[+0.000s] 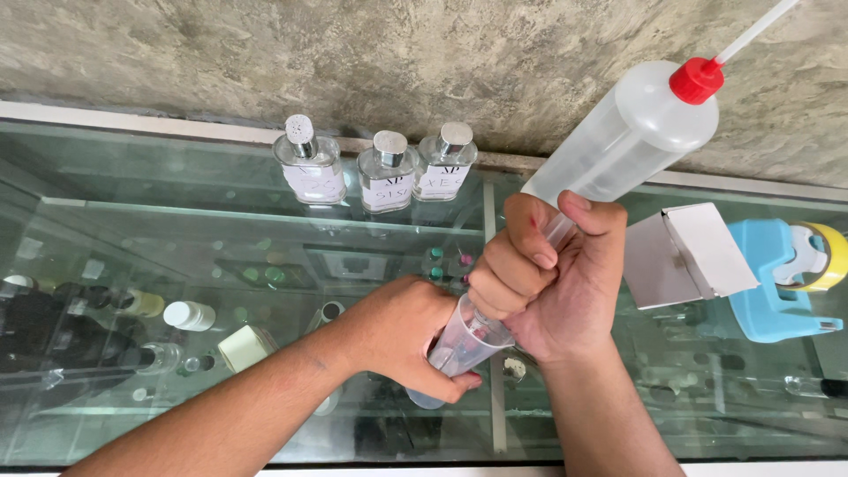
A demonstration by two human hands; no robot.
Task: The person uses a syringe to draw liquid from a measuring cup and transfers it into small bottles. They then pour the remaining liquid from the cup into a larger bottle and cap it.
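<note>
My right hand [556,278] is clenched around the lower end of a translucent plastic squeeze bottle [632,132]. The bottle has a red cap [696,80] and a thin white spout, and it tilts up toward the right. My left hand [397,336] grips a small clear plastic cup [461,343] just below my right fist, over the glass counter. The two hands touch each other. My fingers hide the bottle's base and the cup's rim.
Three glass perfume bottles [387,170] with silver caps and white labels stand at the back against the rough wall. A white cardboard box [680,252] and a blue tape dispenser [777,291] with yellow tape sit at the right. Shelves under the glass counter [132,185] hold several small bottles.
</note>
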